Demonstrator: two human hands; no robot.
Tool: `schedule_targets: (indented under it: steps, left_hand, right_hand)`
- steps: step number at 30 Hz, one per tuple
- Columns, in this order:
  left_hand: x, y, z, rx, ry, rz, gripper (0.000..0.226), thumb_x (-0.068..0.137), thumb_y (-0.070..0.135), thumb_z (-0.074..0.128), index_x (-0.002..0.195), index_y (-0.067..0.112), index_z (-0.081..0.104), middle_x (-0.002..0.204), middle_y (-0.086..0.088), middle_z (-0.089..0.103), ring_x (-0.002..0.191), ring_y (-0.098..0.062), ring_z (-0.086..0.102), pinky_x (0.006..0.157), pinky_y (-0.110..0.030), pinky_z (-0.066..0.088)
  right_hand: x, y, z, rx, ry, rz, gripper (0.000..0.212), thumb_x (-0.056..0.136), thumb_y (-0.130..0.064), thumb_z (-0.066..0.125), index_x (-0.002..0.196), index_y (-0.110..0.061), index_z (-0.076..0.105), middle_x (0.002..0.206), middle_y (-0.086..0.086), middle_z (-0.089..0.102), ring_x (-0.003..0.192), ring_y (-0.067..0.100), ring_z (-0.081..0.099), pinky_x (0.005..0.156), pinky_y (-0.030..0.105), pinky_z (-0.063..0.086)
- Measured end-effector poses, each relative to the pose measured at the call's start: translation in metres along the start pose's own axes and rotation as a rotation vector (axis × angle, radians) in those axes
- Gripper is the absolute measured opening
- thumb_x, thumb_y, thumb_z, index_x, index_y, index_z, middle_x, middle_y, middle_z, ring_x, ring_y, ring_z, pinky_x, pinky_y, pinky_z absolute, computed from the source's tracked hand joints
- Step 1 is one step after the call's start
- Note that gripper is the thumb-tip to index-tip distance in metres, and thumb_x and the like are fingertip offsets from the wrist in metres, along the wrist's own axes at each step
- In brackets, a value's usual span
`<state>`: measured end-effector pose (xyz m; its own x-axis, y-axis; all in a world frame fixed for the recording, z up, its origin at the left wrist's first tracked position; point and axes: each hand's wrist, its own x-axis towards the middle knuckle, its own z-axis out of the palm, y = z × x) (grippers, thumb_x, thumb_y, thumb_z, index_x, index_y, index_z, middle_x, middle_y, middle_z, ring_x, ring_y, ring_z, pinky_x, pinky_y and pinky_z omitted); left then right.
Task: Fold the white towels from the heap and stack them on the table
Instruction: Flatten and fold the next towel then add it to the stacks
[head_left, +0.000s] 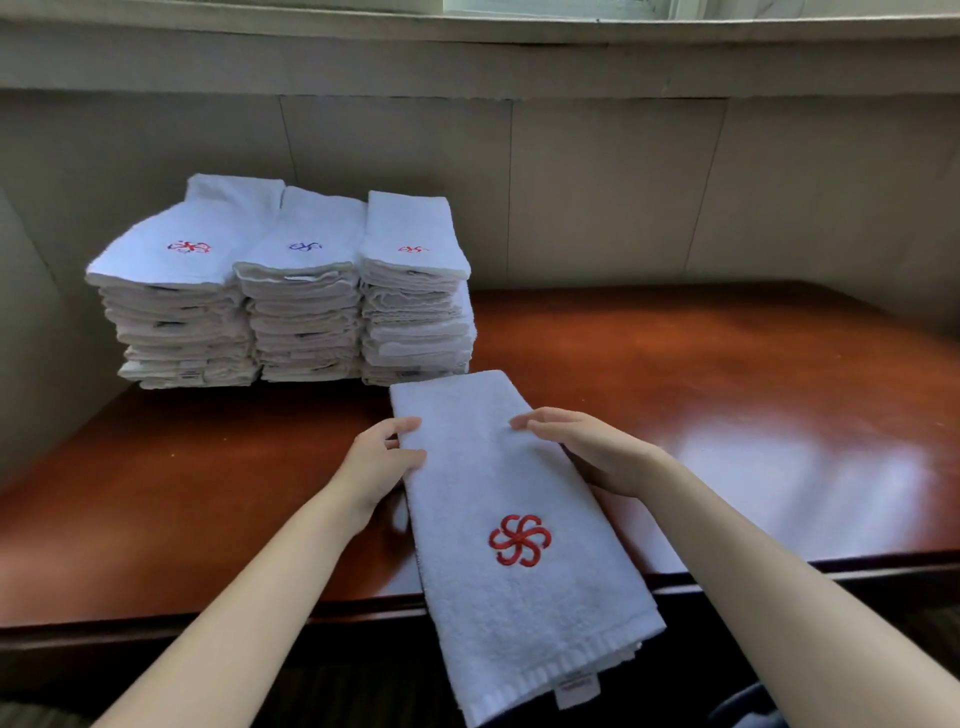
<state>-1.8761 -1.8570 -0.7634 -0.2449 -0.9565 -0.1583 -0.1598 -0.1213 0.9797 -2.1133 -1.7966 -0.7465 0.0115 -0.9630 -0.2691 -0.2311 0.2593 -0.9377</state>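
Nearest to me is the hanging end of the white towel (511, 519), its hemmed edge and small tag drooping off the near edge of the desk (753, 395) toward my lap. The towel is folded into a long narrow strip, red flower emblem facing up, and its far end lies flat on the wood just in front of the stacks.

Going left to right: my left hand (376, 460) sits at the strip's left edge, thumb on top and fingers seemingly tucked under, so I read that grip as pinching the towel. My right hand (587, 449) lies over the right edge with fingers fairly straight and pressing down on the cloth; that grip looks released, flat on the fabric rather than clenched, though the fingertips below the edge are hidden.

Far left on the desk, against the wall, stand three stacks of folded towels (291, 296), side by side and touching, each many layers deep. The left and right stacks show red emblems on top, the middle one blue.

By my judgement a good share of the work is done. This towel has its lengthwise fold but still wants a crosswise fold before it joins a stack. The heap is out of view, so I cannot say how many remain.
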Motion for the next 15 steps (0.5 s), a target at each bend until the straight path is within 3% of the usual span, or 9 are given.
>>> schedule_targets:
  steps: [3,6,15]
  left_hand:
    - [0.001,0.002,-0.003,-0.003,-0.059,0.011,0.050,0.083,-0.016,0.054,0.124,0.013,0.054,0.108,-0.016,0.060,0.089,-0.025,0.062,0.086,-0.035,0.051]
    - [0.002,0.004,-0.004,0.005,-0.086,0.047,0.052,0.081,-0.019,0.053,0.117,0.018,0.055,0.114,-0.010,0.060,0.092,-0.020,0.063,0.083,-0.036,0.054]
    - [-0.007,0.043,-0.009,-0.022,-0.054,0.245,0.059,0.075,-0.023,0.054,0.113,0.022,0.057,0.114,0.003,0.057,0.090,-0.018,0.066,0.069,-0.029,0.058]
  right_hand:
    - [0.004,0.000,-0.002,0.079,0.002,0.023,0.039,0.091,-0.004,0.052,0.121,-0.027,0.061,0.123,0.003,0.060,0.106,0.020,0.063,0.084,0.030,0.054]
    - [0.006,-0.001,-0.003,0.087,0.003,0.051,0.058,0.085,0.005,0.057,0.132,-0.028,0.054,0.126,0.007,0.056,0.109,0.027,0.060,0.092,0.038,0.052]
    - [-0.001,-0.026,-0.004,0.201,0.045,-0.108,0.065,0.075,0.015,0.061,0.124,-0.027,0.059,0.118,0.006,0.066,0.100,0.032,0.067,0.093,0.050,0.051]
